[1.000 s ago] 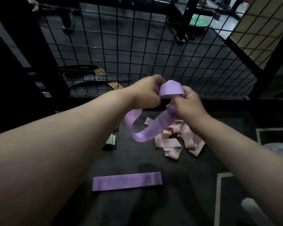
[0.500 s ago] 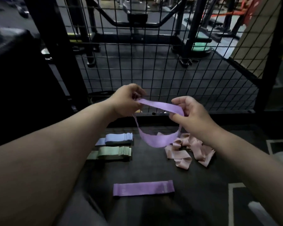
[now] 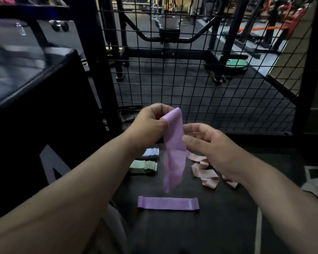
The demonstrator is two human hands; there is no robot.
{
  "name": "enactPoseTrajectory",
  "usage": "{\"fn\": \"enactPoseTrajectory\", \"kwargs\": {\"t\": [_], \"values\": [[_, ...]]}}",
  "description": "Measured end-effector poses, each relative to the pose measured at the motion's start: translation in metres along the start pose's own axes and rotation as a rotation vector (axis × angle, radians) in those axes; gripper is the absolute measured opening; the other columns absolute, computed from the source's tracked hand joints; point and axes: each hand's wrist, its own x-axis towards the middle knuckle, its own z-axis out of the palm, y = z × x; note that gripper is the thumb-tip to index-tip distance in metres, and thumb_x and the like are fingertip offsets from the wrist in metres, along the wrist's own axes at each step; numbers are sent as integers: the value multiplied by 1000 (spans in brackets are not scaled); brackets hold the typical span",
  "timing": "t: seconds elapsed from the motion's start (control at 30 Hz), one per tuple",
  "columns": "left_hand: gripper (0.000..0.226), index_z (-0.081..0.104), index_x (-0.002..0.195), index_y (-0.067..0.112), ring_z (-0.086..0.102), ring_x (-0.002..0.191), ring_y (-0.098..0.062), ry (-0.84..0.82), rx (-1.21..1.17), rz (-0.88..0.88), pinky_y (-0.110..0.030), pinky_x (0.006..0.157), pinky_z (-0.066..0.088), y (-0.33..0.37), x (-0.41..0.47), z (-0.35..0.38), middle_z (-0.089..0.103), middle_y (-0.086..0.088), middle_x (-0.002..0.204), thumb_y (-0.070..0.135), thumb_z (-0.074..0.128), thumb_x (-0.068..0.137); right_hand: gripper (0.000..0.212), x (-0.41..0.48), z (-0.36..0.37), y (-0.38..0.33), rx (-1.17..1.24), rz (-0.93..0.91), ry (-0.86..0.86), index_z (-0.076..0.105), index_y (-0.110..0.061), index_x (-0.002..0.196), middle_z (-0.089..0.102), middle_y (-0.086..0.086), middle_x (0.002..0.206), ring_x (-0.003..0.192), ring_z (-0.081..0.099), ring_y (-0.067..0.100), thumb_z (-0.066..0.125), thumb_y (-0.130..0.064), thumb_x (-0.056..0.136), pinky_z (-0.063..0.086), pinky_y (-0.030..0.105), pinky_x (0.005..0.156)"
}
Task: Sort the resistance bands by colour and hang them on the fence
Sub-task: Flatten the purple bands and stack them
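Nearest, a flat purple band (image 3: 168, 203) lies on the dark floor (image 3: 218, 228), and the small pale mark by its right end is too tiny to read. Above it the left hand (image 3: 151, 127) pinches the top of a hanging purple band (image 3: 174, 143) with a blurry bottom end, while the right hand (image 3: 209, 142) has loose, straight fingers right beside it, and I cannot tell if they touch. Farther back on the floor sit a green stack (image 3: 145, 165), a blue stack (image 3: 152, 152) and a messy pink pile (image 3: 206, 174), each partly hidden by an arm, near the foot of the black wire fence (image 3: 200, 85).
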Motion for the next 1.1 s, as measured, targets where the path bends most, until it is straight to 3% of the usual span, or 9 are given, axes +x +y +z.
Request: {"fn": "enactPoseTrajectory", "kwargs": {"t": [0.07, 0.2, 0.37, 0.53, 0.63, 0.83, 0.9, 1.0, 1.1], "values": [[20, 69, 89, 10, 62, 76, -21, -46, 23, -18, -40, 71, 53, -7, -15, -2, 70, -15, 86, 29, 66, 94, 28, -6, 15, -2, -88, -24, -38, 66, -18, 112, 75, -1, 99, 93, 70, 9, 74, -22, 85, 54, 18, 73], [26, 68, 95, 4, 58, 73, -21, -111, -57, -76, -36, 69, 47, -22, -42, -5, 65, -12, 82, 29, 62, 97, 6, -14, 40, -4, -325, -200, 102, 70, -8, 86, 68, 3, 83, 80, 62, 9, 71, -13, 90, 51, 34, 80], [56, 51, 130, -10, 57, 99, -36, -262, -335, -245, -47, 87, 45, -32, -51, -24, 60, -28, 114, 18, 63, 83, 4, -22, 42, -26, 44, -139, 271, 71, -18, 92, 72, 14, 97, 90, 69, 29, 68, -21, 93, 57, 46, 85], [21, 68, 100, -9, 67, 79, -30, -321, -291, -294, -33, 73, 57, -38, -52, -14, 69, -20, 89, -13, 55, 84, 18, -34, 21, -44, 213, -62, 334, 65, -12, 111, 72, 11, 102, 86, 68, 25, 59, -23, 99, 57, 47, 78], [13, 69, 97, -5, 61, 86, -31, -346, -214, -262, -37, 80, 50, -40, -45, -7, 67, -22, 92, -7, 58, 90, 21, -43, 6, -43, 283, -13, 299, 64, -11, 117, 74, 12, 105, 88, 70, 21, 58, -20, 99, 59, 41, 77], [11, 68, 91, 13, 59, 66, -16, -135, -62, -229, -25, 57, 46, -41, -34, -2, 68, -12, 83, 16, 60, 98, 26, -61, -9, -31, 409, 35, 237, 64, -3, 116, 68, 5, 83, 69, 62, 15, 56, -16, 95, 55, 26, 60], [9, 66, 95, 13, 64, 65, -12, -59, -101, -193, -23, 54, 52, -37, -33, 0, 72, -5, 82, 16, 59, 99, 40, -69, -7, -22, 314, 69, 145, 61, 4, 120, 69, 12, 89, 74, 65, 24, 54, -26, 95, 57, 33, 63], [11, 65, 106, 10, 66, 74, -18, -22, -191, -132, -32, 65, 57, -25, -31, 5, 72, -9, 90, 9, 57, 100, 41, -78, 1, -5, -3, 155, 24, 68, -5, 112, 73, 16, 107, 96, 69, 36, 53, -41, 96, 53, 51, 89], [14, 65, 99, 12, 61, 76, -26, -34, -231, -114, -40, 71, 55, -11, -29, 17, 67, -13, 87, 5, 54, 99, 30, -70, 8, 7, -284, 192, 123, 71, -27, 106, 74, 3, 106, 102, 69, 26, 55, -50, 95, 55, 48, 92]]}}
